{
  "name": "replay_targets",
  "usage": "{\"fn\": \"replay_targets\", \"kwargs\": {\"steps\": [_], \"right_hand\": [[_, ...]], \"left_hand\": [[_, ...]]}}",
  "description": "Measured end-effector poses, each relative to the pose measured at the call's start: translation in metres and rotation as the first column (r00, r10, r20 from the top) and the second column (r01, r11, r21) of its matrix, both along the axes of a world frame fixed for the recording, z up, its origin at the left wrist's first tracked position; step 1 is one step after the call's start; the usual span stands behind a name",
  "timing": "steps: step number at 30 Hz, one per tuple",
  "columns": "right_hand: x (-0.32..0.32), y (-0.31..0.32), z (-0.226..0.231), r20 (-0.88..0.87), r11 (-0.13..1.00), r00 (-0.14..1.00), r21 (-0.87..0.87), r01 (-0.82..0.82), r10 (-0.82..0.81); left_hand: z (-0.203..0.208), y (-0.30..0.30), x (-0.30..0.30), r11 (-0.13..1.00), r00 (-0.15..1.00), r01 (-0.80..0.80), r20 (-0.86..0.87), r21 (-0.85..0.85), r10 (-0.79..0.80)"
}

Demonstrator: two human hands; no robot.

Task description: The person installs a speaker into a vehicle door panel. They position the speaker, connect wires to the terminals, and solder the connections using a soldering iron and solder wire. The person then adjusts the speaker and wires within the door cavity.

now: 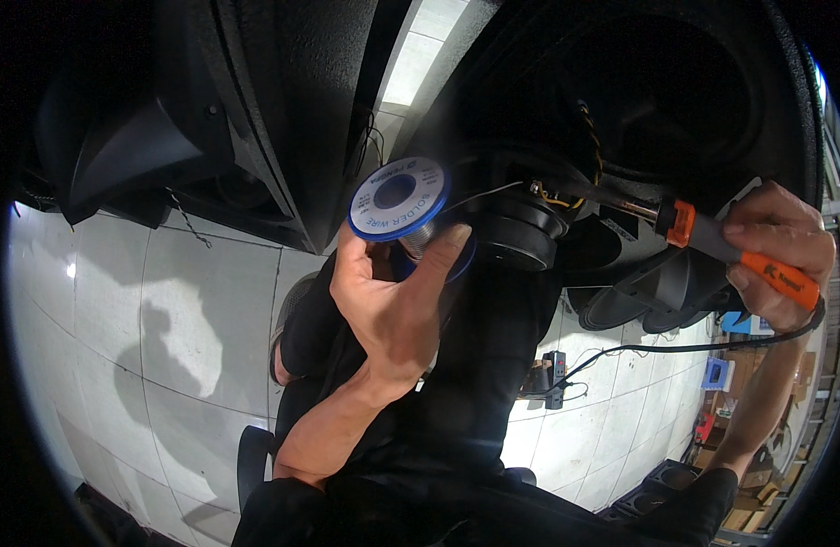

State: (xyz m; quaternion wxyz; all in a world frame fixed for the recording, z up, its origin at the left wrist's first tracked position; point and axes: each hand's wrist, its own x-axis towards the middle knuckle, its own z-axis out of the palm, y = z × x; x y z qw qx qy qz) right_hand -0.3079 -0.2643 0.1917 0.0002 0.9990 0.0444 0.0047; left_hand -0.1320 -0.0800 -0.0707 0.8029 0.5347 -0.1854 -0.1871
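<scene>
My left hand (392,314) is closed around a blue and white spool of solder wire (397,196). A thin strand of solder (484,193) runs from the spool toward a small metal terminal (535,188) on a round black speaker driver (511,239). In my right hand (777,242) is an orange and grey soldering iron (702,232), its shaft pointing left toward that terminal. The iron's tip is hard to make out in the dark, so I cannot tell whether it touches. Yellow and black twisted wires (595,146) lead down to the driver.
A large black speaker cabinet (256,55) stands at the left, over a white tiled floor (101,310). The iron's black cord (675,347) runs to a power strip (555,378). Cardboard boxes (798,383) are stacked at the right, near more black speakers (661,483).
</scene>
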Motion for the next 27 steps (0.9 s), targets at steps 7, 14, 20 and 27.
{"fn": "replay_targets", "kwargs": {"steps": [7,14,20,27], "right_hand": [[0.0,0.005,-0.004,0.019,1.0,1.0,-0.012,0.018,-0.017],[-0.005,0.01,-0.004,0.005,1.0,1.0,-0.021,0.012,-0.012],[-0.005,0.011,-0.005,0.002,1.0,1.0,0.01,-0.003,0.003],[-0.006,0.015,-0.007,0.012,0.999,0.999,-0.01,0.036,-0.036]], "left_hand": [[-0.002,0.001,0.001,1.0,1.0,-0.005,0.008,-0.003,0.006],[-0.003,-0.001,-0.001,1.0,0.998,-0.024,0.056,0.016,0.024],[-0.005,-0.001,-0.001,1.0,0.997,-0.018,0.072,0.007,0.017],[-0.006,0.0,0.0,1.0,0.999,-0.015,0.051,0.008,0.014]]}}
